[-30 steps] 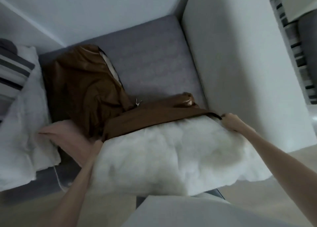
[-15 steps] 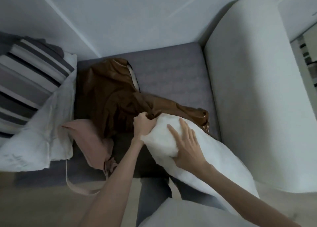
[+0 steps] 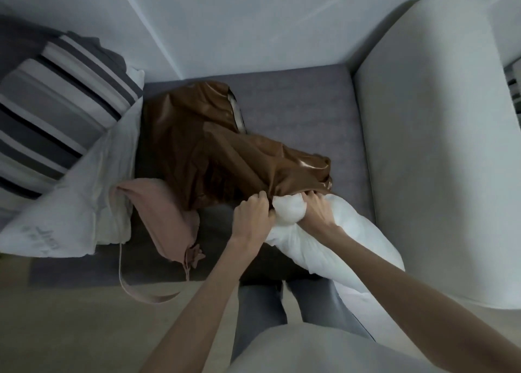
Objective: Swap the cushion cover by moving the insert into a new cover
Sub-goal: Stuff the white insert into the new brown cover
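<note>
Insert (image 3: 332,231): we have its white corner bunched between our hands, just at the mouth of the brown cover (image 3: 220,158) on the sofa seat (image 3: 296,104). Our left hand (image 3: 253,217) has its fingers (image 3: 262,200) curled on the cover's edge; our right hand (image 3: 318,212) grips the insert beside them. Most of the insert trails behind our fingers, outside. We judge the corner could spring back, or the slick cover slip free, if either grip loosens.

The right hand (image 3: 317,213), flat on the white fibre-filled insert (image 3: 324,231) before, now grips its bunched corner (beside the left hand (image 3: 252,220)) at the shiny brown satin cover (image 3: 225,158).
</note>
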`<state>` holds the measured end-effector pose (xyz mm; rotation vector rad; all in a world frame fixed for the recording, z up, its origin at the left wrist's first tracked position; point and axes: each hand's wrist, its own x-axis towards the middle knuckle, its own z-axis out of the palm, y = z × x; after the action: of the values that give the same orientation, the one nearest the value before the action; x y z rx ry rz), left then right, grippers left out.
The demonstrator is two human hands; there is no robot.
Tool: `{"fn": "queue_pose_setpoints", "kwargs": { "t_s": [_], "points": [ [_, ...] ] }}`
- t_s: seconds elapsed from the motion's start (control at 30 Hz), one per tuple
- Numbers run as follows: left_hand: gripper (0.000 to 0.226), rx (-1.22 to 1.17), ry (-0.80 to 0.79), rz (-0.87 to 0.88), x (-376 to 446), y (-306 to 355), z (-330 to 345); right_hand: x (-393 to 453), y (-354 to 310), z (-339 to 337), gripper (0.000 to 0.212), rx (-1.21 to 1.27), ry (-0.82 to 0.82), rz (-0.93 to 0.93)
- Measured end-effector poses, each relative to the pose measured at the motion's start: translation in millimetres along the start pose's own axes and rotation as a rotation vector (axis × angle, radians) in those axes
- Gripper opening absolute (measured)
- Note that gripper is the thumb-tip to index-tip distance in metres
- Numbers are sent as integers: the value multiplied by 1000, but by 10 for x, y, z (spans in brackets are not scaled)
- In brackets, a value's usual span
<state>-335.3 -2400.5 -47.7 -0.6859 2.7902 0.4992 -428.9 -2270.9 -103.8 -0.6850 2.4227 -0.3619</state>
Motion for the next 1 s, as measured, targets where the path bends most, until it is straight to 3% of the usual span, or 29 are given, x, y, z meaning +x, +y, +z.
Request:
{"fn": "queue_pose_setpoints", "kwargs": {
  "t_s": [0.1,0.2,0.3,0.43,0.53,0.63,0.77,0.87,0.93,1.0],
  "points": [
    [29,-27,152,30,78,-193,-129,-28,-128,-140,29,24,153,-47],
    [44,-53,309,67,149,-301,-221,-53,-321,-307,26,125,239,-75],
    [40,-114,450,112,276,-464,-350,-131,-547,-476,22,226,304,-150],
    [44,-360,342,-137,611,-893,-497,-250,-743,-745,8,455,398,-178],
    [47,-334,339,-137,803,-963,-525,-298,-800,-925,11,570,407,-195],
    [57,-379,299,-144,814,-877,-523,-366,-762,-1122,29,847,396,-156],
    [62,-356,180,-85,691,-826,-446,-411,-375,-1335,40,1221,521,-36],
    [55,-249,429,165,629,-605,-522,-348,140,-1383,34,1557,622,181],
    [47,-197,577,286,666,-416,-557,-248,532,-1311,42,1638,664,345],
    [41,-161,530,331,758,-180,-502,-119,869,-1114,49,1636,643,532]
  ]
}}
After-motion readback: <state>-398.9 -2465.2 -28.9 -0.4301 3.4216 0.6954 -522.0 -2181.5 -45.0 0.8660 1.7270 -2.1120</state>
